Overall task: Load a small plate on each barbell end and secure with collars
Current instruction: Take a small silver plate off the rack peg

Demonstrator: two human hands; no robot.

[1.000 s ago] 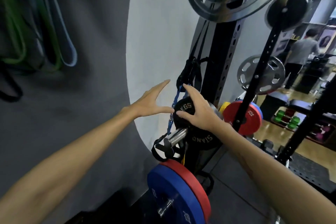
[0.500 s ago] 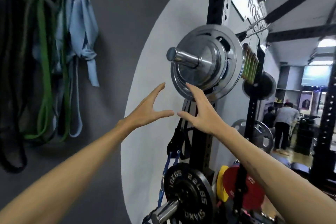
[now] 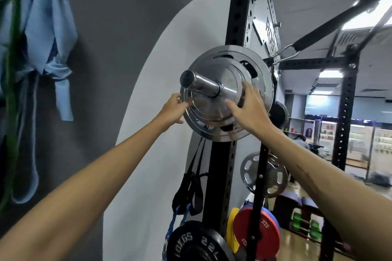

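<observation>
Chrome plates (image 3: 214,99), three stacked on one peg (image 3: 199,83); two hands (image 3: 171,110) (image 3: 249,109), each grip open.

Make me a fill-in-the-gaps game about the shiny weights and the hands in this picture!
1. Both hands reach for the stack of ____-coloured plates on the steel peg.
2. The left hand is at the stack's left edge, and the right hand is on its ____ side.
3. The black plate at the bottom is marked 10 ____.
4. The plate marked 25 is coloured ____.

Missing words: silver; right; KGS; red
</observation>
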